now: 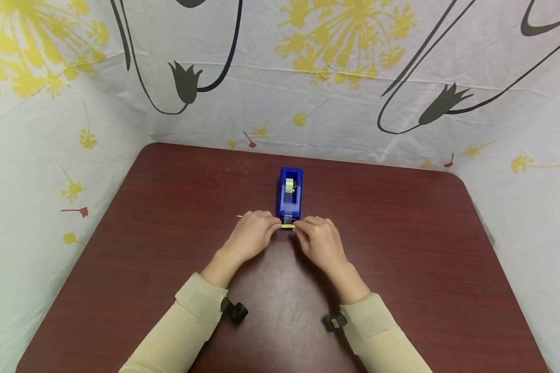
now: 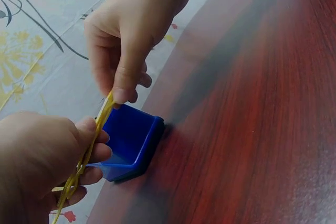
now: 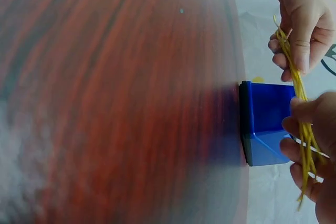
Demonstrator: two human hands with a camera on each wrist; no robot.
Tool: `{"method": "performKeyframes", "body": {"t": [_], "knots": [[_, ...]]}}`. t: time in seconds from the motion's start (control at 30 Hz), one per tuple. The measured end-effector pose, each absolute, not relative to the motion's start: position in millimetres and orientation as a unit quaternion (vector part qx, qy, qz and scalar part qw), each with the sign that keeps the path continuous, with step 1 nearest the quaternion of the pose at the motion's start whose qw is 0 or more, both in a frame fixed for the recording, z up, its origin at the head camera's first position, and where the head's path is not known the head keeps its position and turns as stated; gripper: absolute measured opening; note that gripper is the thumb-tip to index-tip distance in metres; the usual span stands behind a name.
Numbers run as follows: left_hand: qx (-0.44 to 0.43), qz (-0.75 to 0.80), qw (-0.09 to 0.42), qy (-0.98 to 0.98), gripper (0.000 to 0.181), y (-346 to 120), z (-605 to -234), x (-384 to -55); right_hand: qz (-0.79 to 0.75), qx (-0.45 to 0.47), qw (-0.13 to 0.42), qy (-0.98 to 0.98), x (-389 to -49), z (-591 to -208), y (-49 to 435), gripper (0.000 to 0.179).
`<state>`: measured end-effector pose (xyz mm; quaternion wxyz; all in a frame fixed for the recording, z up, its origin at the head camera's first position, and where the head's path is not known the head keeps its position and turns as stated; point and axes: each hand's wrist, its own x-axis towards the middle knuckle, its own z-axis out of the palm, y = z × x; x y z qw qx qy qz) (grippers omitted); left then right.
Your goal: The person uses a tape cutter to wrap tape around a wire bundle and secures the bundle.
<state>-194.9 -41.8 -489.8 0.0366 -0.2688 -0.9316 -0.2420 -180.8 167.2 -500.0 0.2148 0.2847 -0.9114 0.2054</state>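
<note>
A thin bundle of yellow strands spans the gap between both hands, crossing the front end of a blue tape dispenser. My left hand pinches the bundle between thumb and fingers, and a loose end pokes out on its far left. A short way along, my right hand pinches the same bundle; in the right wrist view, the strands run on past its fingers and splay out. The dispenser carries a roll of tape, with clear tape leading to its front, close by the fingertips.
The dark red-brown table extends around both arms. A white patterned cloth hangs behind it and along the sides. Black devices are strapped at the sleeve cuffs.
</note>
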Motion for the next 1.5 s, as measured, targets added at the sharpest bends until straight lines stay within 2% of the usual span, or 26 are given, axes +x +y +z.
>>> {"method": "performKeyframes", "body": {"t": [0.13, 0.33, 0.7, 1.13, 1.5], "knots": [[-0.266, -0.241, 0.043, -0.932, 0.015, -42.1, -490.0, -195.1, 0.205, 0.284, 0.200, -0.915, -180.8, -500.1, 167.9, 0.013], [-0.266, -0.252, 0.052, -0.929, 0.013, -43.1, -491.0, -195.0, 0.211, 0.289, 0.207, -0.911, -182.1, -501.3, 169.9, 0.010], [-0.249, -0.277, 0.011, -0.928, 0.018, -43.9, -494.5, -199.9, 0.220, 0.297, 0.235, -0.899, -183.8, -503.0, 170.0, 0.012], [-0.244, -0.278, 0.032, -0.928, 0.013, -43.9, -495.6, -200.6, 0.247, 0.276, 0.164, -0.914, -185.2, -499.3, 171.5, 0.010], [-0.247, -0.294, 0.050, -0.922, 0.013, -44.7, -494.9, -200.7, 0.264, 0.262, 0.161, -0.914, -185.6, -498.2, 173.1, 0.009]]}}
